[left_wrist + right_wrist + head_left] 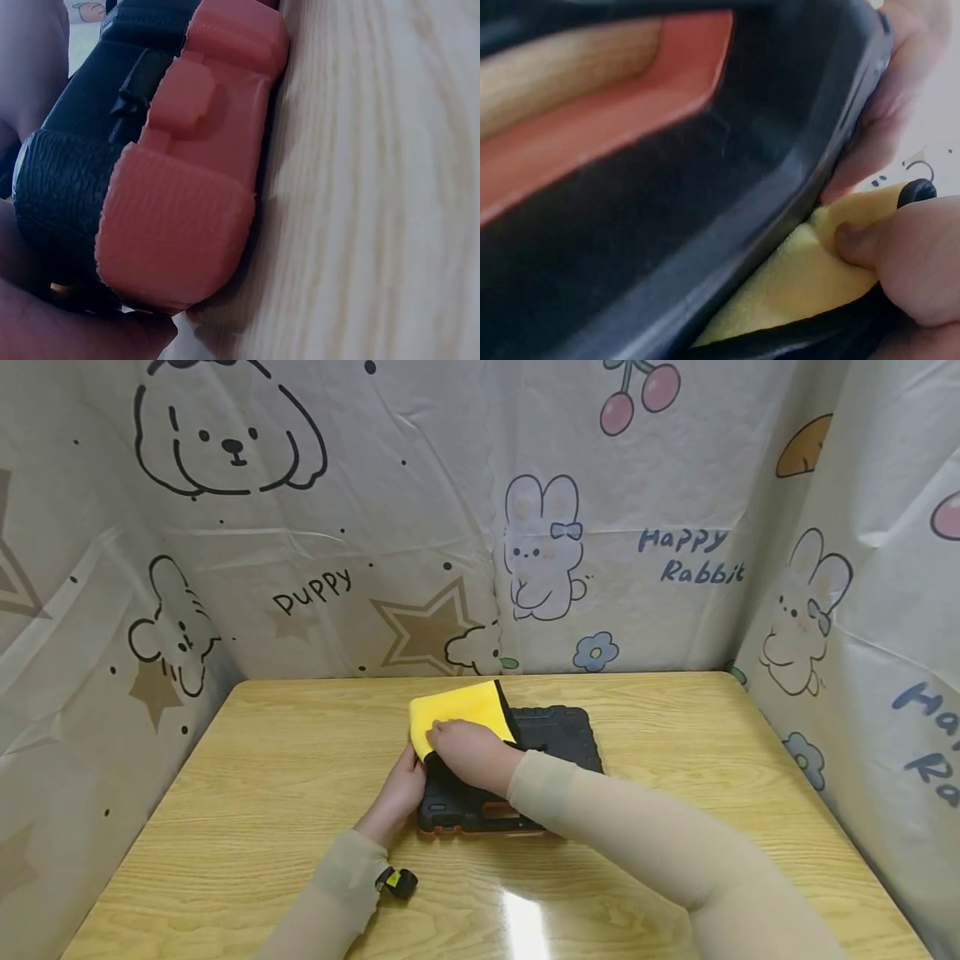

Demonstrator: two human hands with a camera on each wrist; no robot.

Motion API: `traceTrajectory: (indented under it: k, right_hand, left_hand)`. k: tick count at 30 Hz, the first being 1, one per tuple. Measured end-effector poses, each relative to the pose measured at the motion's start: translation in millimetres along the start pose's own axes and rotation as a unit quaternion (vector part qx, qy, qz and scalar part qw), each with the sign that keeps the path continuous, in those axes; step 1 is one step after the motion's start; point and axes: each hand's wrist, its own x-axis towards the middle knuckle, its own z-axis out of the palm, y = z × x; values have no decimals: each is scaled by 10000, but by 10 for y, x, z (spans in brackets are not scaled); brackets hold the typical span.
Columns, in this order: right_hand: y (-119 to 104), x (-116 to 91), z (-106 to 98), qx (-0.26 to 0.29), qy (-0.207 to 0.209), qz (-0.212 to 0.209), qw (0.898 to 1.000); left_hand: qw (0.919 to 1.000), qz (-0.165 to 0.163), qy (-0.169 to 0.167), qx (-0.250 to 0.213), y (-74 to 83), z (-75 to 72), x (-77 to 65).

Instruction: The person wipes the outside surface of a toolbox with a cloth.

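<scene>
A black plastic carrying case [558, 732] with an orange-red lower half [176, 217] lies flat on the table, its handle side towards me. Over its left part is a yellow cloth [457, 703] with black edging. My right hand [476, 756] grips this cloth at the case's left side; in the right wrist view the thumb [859, 244] presses into the yellow fabric. My left hand [401, 789] holds the case by its left edge, and a fingertip [142, 334] shows at the case's corner in the left wrist view. The cloth partly hides the left fingers.
The wooden table [285, 777] is bounded by printed curtains [420, 510] at the back and both sides. A black strap piece [397, 882] sticks out at the left cuff. Light glares off the table [525, 922] near its front.
</scene>
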Motion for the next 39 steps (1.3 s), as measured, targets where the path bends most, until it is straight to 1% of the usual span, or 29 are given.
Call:
traceTrajectory:
  k: [4, 6, 12, 18, 20, 23, 27, 31, 37, 39]
  right_hand:
    - [-43, -76, 3, -288, -10, -66, 9996]
    - [-56, -120, 9, -377, 5, -116, 9992]
    - [-93, -282, 38, -208, 6, -277, 9994]
    - [-166, -470, 79, -194, 242, -423, 9986]
    - [-198, -532, 96, -307, 238, -491, 9980]
    - [-257, -620, 105, -655, 204, -598, 9958]
    - [-332, -722, 110, -1214, 224, -744, 9896]
    - [-391, -834, 114, -1440, 222, -897, 9853]
    - [-451, -1011, 93, -1308, 166, -1175, 9843]
    - [-466, -1061, 82, -1262, 159, -1255, 9839]
  left_hand:
    - [10000, 71, 19, -6, -2, 0, 2]
    - [9998, 162, 57, 35, -6, 0, 4]
    - [9997, 214, 61, -28, -16, 4, -1]
    - [9999, 120, -29, -40, -24, -9, -5]
    - [10000, 45, -65, -60, -28, -18, -8]
    - [9999, -11, -80, -59, -27, -29, -14]
    - [9999, 58, -141, -11, -22, -42, -14]
    - [9995, 84, -318, -14, -26, -55, -11]
    - [9989, 188, -387, 167, -34, -56, -18]
    - [9988, 199, -431, 134, -35, -59, -26]
